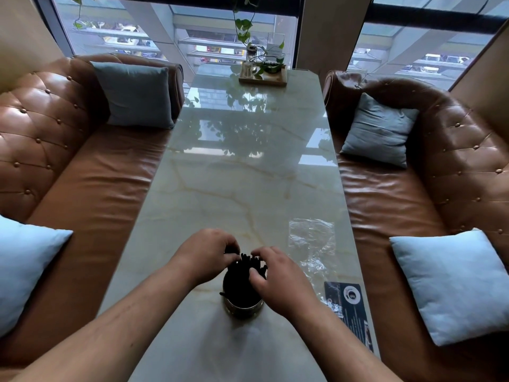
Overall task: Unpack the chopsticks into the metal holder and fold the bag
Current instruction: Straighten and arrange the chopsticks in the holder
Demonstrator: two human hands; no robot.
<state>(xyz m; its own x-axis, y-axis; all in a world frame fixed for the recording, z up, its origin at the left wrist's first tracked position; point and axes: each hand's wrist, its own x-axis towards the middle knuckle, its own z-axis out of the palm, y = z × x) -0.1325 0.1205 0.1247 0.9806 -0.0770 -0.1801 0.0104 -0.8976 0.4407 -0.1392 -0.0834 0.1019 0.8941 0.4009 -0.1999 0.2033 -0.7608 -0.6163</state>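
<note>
**Chopsticks bunched in the holder, bag lying flat**

Head view: the left hand [205, 253] and right hand [275, 274] were both curled round the tops of the black chopsticks [245, 264], which stood in the metal holder [243, 307] near the front of the marble worktop [234, 175]. The clear plastic bag [312, 244] lay flat to the right, above a dark printed card [351, 301]. The sticks looked stiff, light and smooth — best gathered at the tops. The bag seemed thin and limp, likely to slide — best pinched at an edge.
</note>
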